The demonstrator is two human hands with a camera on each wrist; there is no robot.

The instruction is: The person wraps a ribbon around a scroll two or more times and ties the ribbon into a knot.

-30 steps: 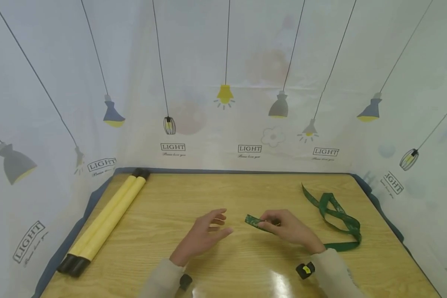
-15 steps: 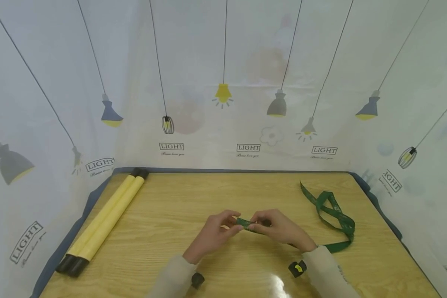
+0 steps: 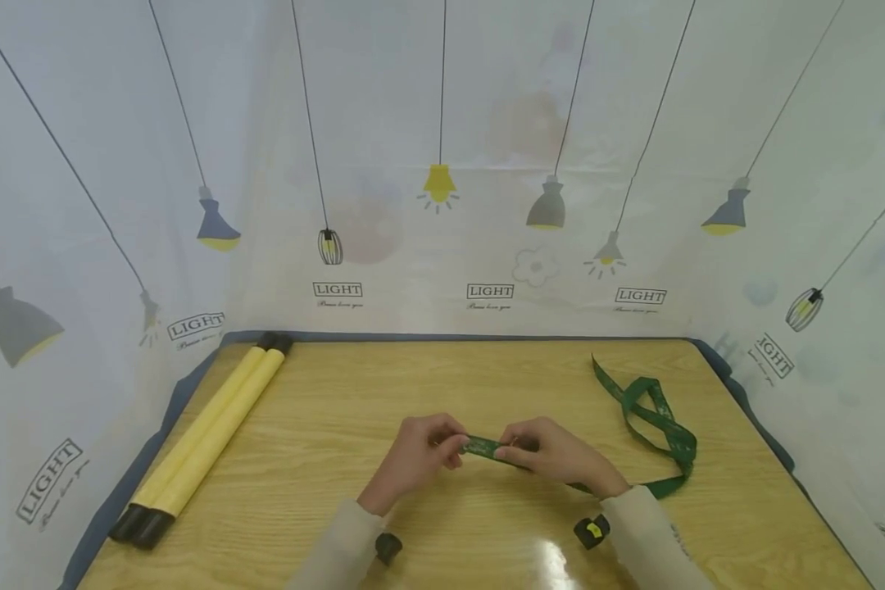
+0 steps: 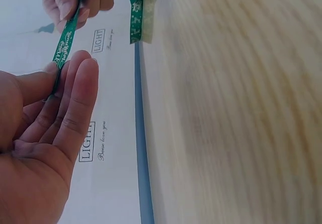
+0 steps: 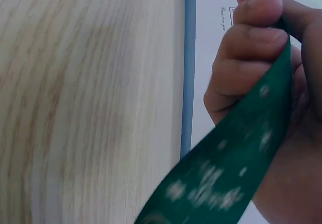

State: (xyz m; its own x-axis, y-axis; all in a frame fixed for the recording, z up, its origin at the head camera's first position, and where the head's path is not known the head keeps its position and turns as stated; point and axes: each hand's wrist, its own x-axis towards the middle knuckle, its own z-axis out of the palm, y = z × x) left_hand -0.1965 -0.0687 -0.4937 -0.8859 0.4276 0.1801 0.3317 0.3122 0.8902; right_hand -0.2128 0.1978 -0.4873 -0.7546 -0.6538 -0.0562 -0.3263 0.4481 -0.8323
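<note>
A green ribbon (image 3: 482, 447) with pale print is stretched between both hands above the table's middle. My left hand (image 3: 418, 456) pinches its end between thumb and fingers; in the left wrist view the ribbon (image 4: 64, 45) runs up from that pinch to the other hand. A short way along, my right hand (image 3: 556, 452) grips the ribbon between thumb and curled fingers. From the right palm a wide stretch of ribbon (image 5: 216, 158) trails down past the wrist camera. The rest of the ribbon (image 3: 664, 422) lies in loose loops on the table at the right.
Two yellow rolls (image 3: 206, 434) with black ends lie side by side along the left of the wooden table (image 3: 383, 377). A white cloth (image 3: 413, 262) printed with lamps surrounds the table at the back and sides, with a blue edge (image 3: 457, 336) along its foot.
My left hand has moved right to the ribbon's end and now pinches it; a second ago it was apart with fingers spread. My right hand keeps its grip and has shifted slightly left.
</note>
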